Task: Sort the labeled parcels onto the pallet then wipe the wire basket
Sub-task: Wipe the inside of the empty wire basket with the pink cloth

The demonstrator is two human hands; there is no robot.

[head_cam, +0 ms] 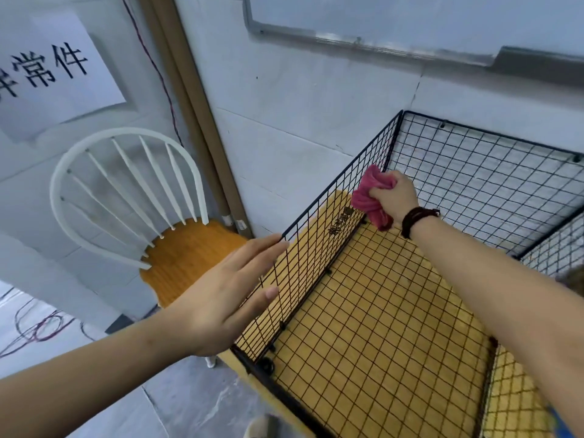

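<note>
A black wire basket (474, 172) stands on a yellow wooden board (395, 311), with nothing inside it. My right hand (393, 194) reaches into the basket and grips a bunched pink cloth (368, 200), which is pressed against the inside of the left wire wall near the far corner. A dark bead bracelet sits on that wrist. My left hand (227, 292) lies flat with straight fingers against the outside of the same wall, fingertips at its top rim. No parcels or pallet are in view.
A white spindle-back chair (126, 191) with an orange seat stands left of the basket against the wall. Cardboard tubes (196, 121) lean in the corner. A paper sign (53, 71) hangs on the wall, and cables (38, 327) lie on the floor at left.
</note>
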